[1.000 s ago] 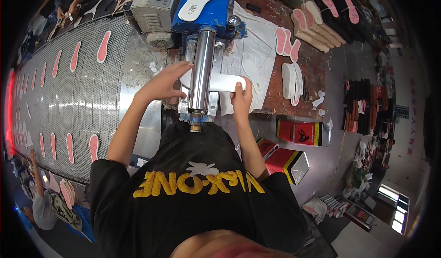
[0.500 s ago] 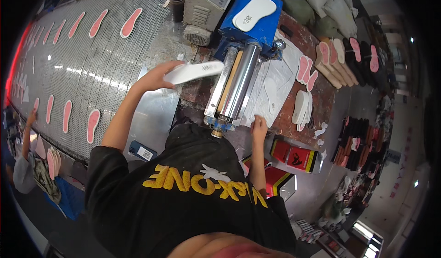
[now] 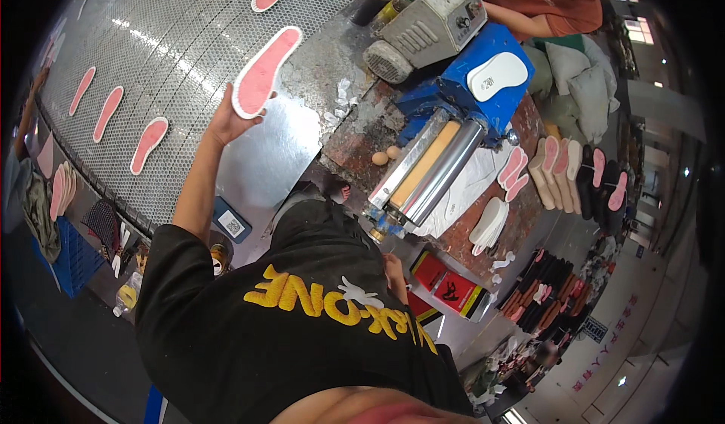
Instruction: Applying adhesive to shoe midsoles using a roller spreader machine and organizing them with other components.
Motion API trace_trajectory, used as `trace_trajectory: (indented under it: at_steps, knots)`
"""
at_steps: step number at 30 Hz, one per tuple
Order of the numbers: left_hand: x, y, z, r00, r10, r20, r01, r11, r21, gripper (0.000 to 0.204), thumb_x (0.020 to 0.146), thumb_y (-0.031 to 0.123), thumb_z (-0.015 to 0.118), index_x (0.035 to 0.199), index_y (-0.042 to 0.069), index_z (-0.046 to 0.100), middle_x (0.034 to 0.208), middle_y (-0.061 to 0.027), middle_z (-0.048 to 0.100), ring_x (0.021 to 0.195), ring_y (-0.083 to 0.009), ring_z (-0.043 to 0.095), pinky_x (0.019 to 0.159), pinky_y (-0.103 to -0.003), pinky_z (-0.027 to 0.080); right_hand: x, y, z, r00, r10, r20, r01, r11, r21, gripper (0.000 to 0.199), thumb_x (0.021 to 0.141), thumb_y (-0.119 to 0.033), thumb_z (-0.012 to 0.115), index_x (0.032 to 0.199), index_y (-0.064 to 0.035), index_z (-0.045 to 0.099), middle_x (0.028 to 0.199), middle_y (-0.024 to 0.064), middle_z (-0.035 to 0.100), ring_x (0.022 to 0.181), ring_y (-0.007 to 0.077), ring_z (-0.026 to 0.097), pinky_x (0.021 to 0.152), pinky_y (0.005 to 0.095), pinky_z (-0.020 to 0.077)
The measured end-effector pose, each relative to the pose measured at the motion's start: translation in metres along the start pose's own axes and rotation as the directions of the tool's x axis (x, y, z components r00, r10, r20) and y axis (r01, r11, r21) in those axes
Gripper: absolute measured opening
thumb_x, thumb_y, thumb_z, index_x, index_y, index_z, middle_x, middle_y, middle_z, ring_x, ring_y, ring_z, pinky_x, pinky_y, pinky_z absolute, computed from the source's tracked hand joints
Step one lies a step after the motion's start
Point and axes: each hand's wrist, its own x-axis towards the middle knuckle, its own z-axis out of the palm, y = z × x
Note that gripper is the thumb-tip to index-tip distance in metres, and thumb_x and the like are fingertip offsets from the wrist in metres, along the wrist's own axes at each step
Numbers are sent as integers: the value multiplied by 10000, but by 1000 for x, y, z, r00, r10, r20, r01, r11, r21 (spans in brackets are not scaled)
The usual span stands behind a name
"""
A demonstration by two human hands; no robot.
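Observation:
My left hand point(image 3: 232, 120) is closed on the heel end of an insole point(image 3: 266, 73). Its pink side with a white rim faces up, above the metal plate point(image 3: 257, 156) at the mesh belt's edge. My right hand point(image 3: 393, 267) is low beside the roller machine's near end, its fingers mostly hidden. The machine has a shiny steel roller point(image 3: 445, 178) and a tan roller point(image 3: 427, 165) next to it. On its blue housing point(image 3: 502, 43) lies a white insole point(image 3: 497, 77) with dark print.
Several pink insoles lie on the mesh belt point(image 3: 181, 84). White insoles point(image 3: 491, 224) are stacked right of the machine, near pink ones point(image 3: 513, 173). A grey motor box point(image 3: 430, 27) stands behind. A phone point(image 3: 231, 220) lies near my left arm. A co-worker's orange-sleeved arm point(image 3: 521, 20) shows at the back.
My left hand has moved left, away from the rollers, and the insole now shows its pink side. My right hand has come back from the white sheet toward my body. The view has turned.

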Motion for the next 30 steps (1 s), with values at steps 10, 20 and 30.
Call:
trace_trajectory:
  at_steps: [10,20,30]
  knots:
    - [-13,21,-197,660,60,-749,187,952,242,577,876,541,447,1260,112,429,1077,-91,580,805,-197,580,659,-291,463,1,-4,10,995,-95,4,95,984,-154,139,856,-101,529,923,5,589,827,31,613,790,116,555,737,256,443]
    - [167,29,-140,813,150,-563,182,852,490,628,872,412,530,1352,76,305,1203,-124,515,918,-261,592,765,-345,489,-38,27,34,984,32,-177,-33,999,-7,182,865,-113,529,972,4,617,860,40,630,817,136,571,763,263,448]
    - [307,6,-109,855,56,-516,321,724,611,416,848,395,570,1133,95,523,938,-56,602,740,-126,548,613,-278,436,-82,5,64,922,101,-374,-84,995,62,175,850,-117,534,952,-1,616,853,52,632,809,138,577,751,265,448]
